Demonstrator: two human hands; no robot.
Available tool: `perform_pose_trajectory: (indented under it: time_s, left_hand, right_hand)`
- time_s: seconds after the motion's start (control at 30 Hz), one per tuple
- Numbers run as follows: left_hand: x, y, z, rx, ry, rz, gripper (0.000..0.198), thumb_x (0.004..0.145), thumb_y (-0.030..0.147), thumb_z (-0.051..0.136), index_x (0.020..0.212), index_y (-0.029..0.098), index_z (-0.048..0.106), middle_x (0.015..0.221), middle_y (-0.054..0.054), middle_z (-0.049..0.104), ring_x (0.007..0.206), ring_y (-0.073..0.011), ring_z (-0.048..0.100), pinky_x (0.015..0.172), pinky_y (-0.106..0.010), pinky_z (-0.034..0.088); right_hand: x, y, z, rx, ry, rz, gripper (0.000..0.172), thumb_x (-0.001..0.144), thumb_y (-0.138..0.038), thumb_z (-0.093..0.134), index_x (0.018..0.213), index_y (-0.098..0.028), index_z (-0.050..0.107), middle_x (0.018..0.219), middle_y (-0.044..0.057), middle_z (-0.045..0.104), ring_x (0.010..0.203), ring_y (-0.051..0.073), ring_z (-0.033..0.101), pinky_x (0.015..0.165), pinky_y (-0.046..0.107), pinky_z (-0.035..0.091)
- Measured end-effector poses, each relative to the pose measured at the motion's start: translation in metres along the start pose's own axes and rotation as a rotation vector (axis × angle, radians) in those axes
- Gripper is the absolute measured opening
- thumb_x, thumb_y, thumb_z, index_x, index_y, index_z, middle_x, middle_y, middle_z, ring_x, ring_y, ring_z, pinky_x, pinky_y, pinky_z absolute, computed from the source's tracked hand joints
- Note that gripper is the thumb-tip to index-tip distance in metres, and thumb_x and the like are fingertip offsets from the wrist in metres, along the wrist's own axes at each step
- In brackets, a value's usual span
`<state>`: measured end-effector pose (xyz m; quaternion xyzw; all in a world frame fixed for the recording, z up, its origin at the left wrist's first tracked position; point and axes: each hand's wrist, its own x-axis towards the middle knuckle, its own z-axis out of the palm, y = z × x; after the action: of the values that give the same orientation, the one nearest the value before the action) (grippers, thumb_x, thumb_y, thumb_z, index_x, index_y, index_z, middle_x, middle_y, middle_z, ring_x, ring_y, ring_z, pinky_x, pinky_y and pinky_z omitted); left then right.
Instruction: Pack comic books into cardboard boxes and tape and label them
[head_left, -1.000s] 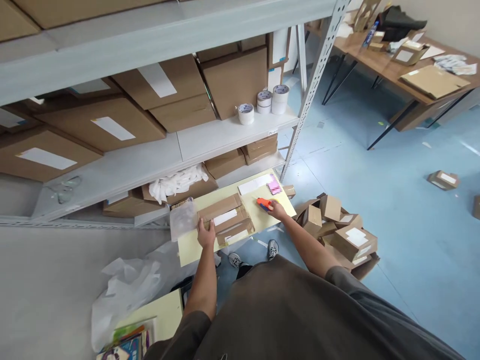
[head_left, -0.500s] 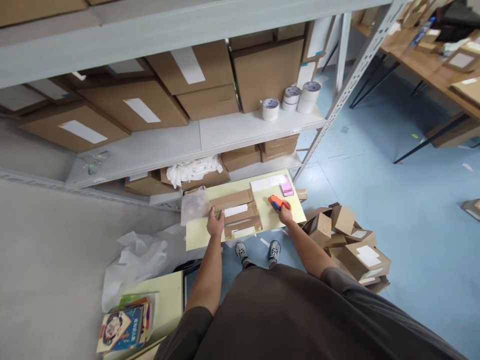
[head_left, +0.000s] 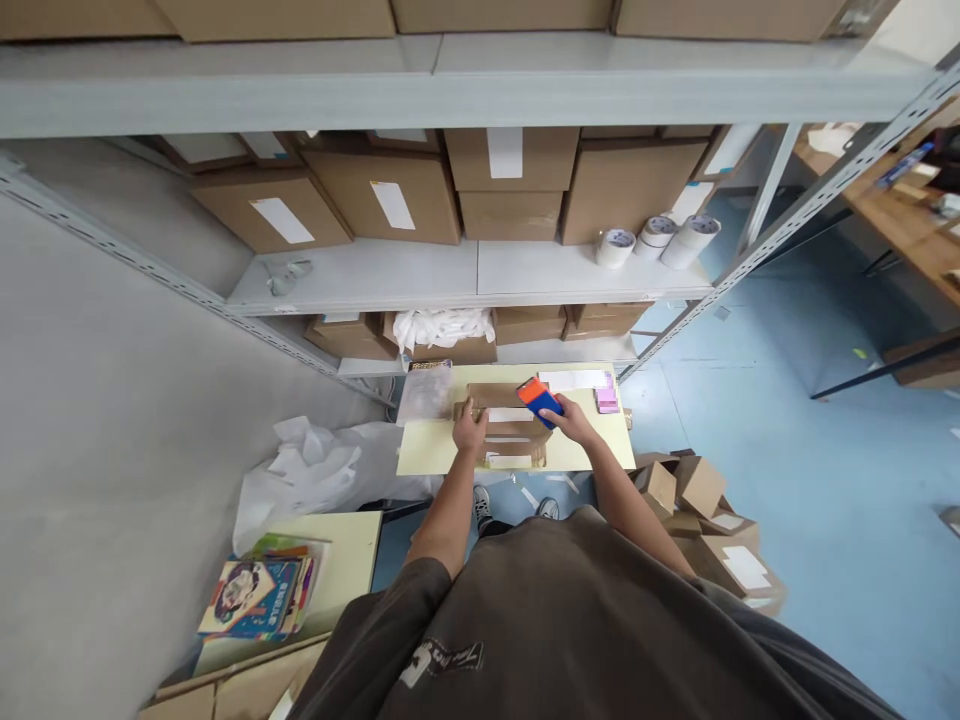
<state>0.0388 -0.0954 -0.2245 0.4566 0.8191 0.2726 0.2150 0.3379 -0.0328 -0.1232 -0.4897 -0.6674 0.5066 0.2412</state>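
My left hand (head_left: 470,434) presses on the left end of a flat brown cardboard box (head_left: 504,430) with white labels, lying on a pale yellow table (head_left: 427,455). My right hand (head_left: 574,419) is closed on an orange and blue tool (head_left: 538,399), held over the box's top right corner. A clear plastic bag (head_left: 424,392) lies at the table's far left, and a pink pad (head_left: 606,400) and white sheets (head_left: 574,380) lie at its far right.
A grey metal shelf rack (head_left: 480,275) with brown boxes and tape rolls (head_left: 660,238) stands behind the table. Small boxes (head_left: 705,510) are piled on the blue floor at right. White plastic wrap (head_left: 315,475) and a second table with books (head_left: 255,595) are at left.
My right hand lifted the orange and blue tool off the table and brought it left over the box. The view swung left and up; my left hand stayed on the box.
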Motion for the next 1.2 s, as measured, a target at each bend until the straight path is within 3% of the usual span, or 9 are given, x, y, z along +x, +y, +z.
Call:
perform_pose_trajectory:
  time_s: [0.1, 0.2, 0.4, 0.5, 0.63, 0.73, 0.8, 0.97, 1.2]
  left_hand:
    - [0.003, -0.005, -0.002, -0.059, -0.046, 0.021, 0.071, 0.102, 0.05, 0.065, 0.166, 0.022, 0.051, 0.162, -0.016, 0.058, 0.148, -0.0352, 0.055, 0.117, -0.045, 0.05]
    - [0.007, -0.011, -0.005, -0.103, -0.104, 0.03, 0.065, 0.104, 0.04, 0.06, 0.166, 0.022, 0.05, 0.161, -0.017, 0.058, 0.149, -0.0334, 0.054, 0.12, -0.045, 0.047]
    - [0.007, -0.02, -0.016, -0.146, -0.058, 0.09, 0.059, 0.101, 0.039, 0.063, 0.157, 0.02, 0.06, 0.166, -0.019, 0.051, 0.158, -0.0357, 0.043, 0.125, -0.048, 0.04]
    - [0.011, -0.015, -0.025, -0.258, 0.027, 0.087, 0.044, 0.103, 0.046, 0.059, 0.135, 0.02, 0.074, 0.14, -0.02, 0.071, 0.138, -0.035, 0.062, 0.116, -0.046, 0.047]
    - [0.03, 0.009, -0.032, -0.592, -0.26, -0.153, 0.058, 0.1, 0.07, 0.056, 0.094, 0.018, 0.08, 0.09, -0.016, 0.079, 0.087, -0.0296, 0.075, 0.081, -0.039, 0.057]
    - [0.043, 0.027, -0.036, -0.909, -0.439, -0.294, 0.063, 0.091, 0.077, 0.067, 0.091, 0.015, 0.079, 0.088, -0.016, 0.079, 0.078, -0.0249, 0.073, 0.069, -0.035, 0.055]
    - [0.048, 0.033, -0.041, -1.005, -0.458, -0.248, 0.055, 0.081, 0.069, 0.083, 0.093, 0.015, 0.08, 0.093, -0.015, 0.08, 0.081, -0.0228, 0.073, 0.071, -0.032, 0.055]
    - [0.052, 0.031, -0.06, -0.98, -0.398, -0.073, 0.043, 0.066, 0.051, 0.095, 0.091, 0.017, 0.083, 0.088, -0.008, 0.08, 0.079, -0.02, 0.07, 0.077, -0.034, 0.056]
    - [0.042, 0.036, -0.061, -0.848, -0.093, 0.038, 0.029, 0.076, 0.049, 0.086, 0.082, 0.02, 0.081, 0.091, -0.009, 0.083, 0.091, -0.0255, 0.074, 0.089, -0.038, 0.058]
  right_hand:
    - [0.029, -0.028, 0.035, 0.048, -0.189, -0.071, 0.061, 0.084, -0.079, 0.071, 0.104, -0.022, 0.067, 0.096, 0.004, 0.072, 0.085, 0.023, 0.065, 0.078, 0.033, 0.053]
    - [0.043, -0.028, 0.056, 0.0, -0.281, -0.015, 0.066, 0.078, -0.081, 0.076, 0.102, -0.021, 0.067, 0.092, 0.003, 0.071, 0.086, 0.023, 0.065, 0.08, 0.034, 0.053]
    - [0.044, -0.004, 0.056, -0.028, -0.302, 0.048, 0.068, 0.08, -0.08, 0.077, 0.111, -0.021, 0.068, 0.099, 0.006, 0.075, 0.096, 0.027, 0.069, 0.088, 0.039, 0.056]
    - [0.043, -0.002, 0.056, -0.036, -0.286, 0.05, 0.068, 0.081, -0.08, 0.076, 0.115, -0.021, 0.069, 0.104, 0.007, 0.076, 0.101, 0.029, 0.07, 0.092, 0.041, 0.057]
    - [0.042, -0.004, 0.058, -0.036, -0.279, 0.044, 0.069, 0.081, -0.08, 0.076, 0.117, -0.021, 0.071, 0.105, 0.008, 0.077, 0.103, 0.03, 0.07, 0.093, 0.043, 0.058]
    - [0.041, -0.006, 0.058, -0.046, -0.277, 0.016, 0.067, 0.08, -0.08, 0.077, 0.113, -0.021, 0.072, 0.103, 0.008, 0.076, 0.101, 0.03, 0.07, 0.094, 0.044, 0.057]
    - [0.041, -0.007, 0.056, -0.052, -0.272, 0.005, 0.065, 0.081, -0.08, 0.076, 0.109, -0.021, 0.071, 0.1, 0.007, 0.076, 0.099, 0.03, 0.069, 0.093, 0.044, 0.056]
    - [0.043, -0.011, 0.051, -0.086, -0.268, -0.01, 0.063, 0.08, -0.082, 0.074, 0.1, -0.022, 0.068, 0.091, 0.005, 0.071, 0.089, 0.026, 0.065, 0.084, 0.039, 0.053]
    - [0.049, -0.038, 0.055, -0.292, -0.139, 0.003, 0.063, 0.087, -0.087, 0.059, 0.077, -0.024, 0.059, 0.073, 0.002, 0.063, 0.075, 0.023, 0.06, 0.071, 0.033, 0.045]
